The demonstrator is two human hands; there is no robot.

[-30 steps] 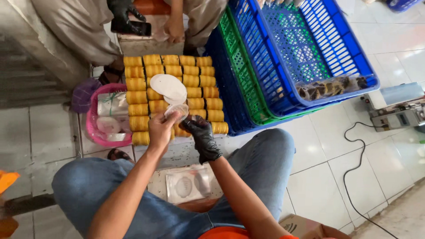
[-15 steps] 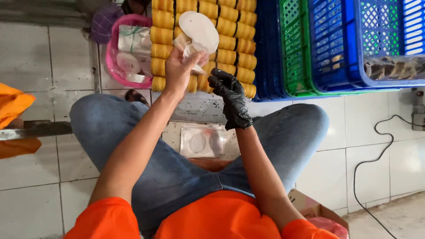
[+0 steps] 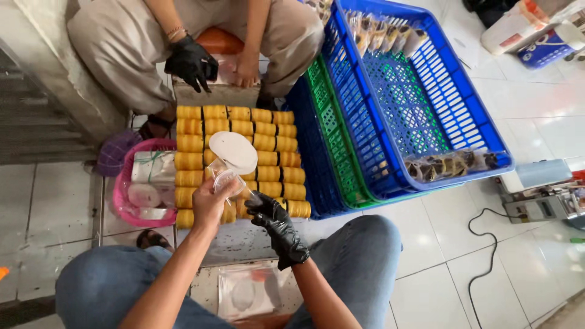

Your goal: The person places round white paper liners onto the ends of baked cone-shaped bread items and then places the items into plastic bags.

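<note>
Left hand [image 3: 210,204]: bare, grip closed on a clear plastic bag [image 3: 226,180]. Right hand [image 3: 277,228]: black glove, grip pinching the bag's lower edge. Below: rows of yellow rolls [image 3: 268,143].

Head view, steeply downward, seemingly close

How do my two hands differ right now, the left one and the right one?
The left hand is bare; the right hand wears a black glove. The left hand holds a small clear plastic bag raised over the rows of yellow rolled cakes; the right hand sits lower, beside it. Both hover above the same rolls.
</note>
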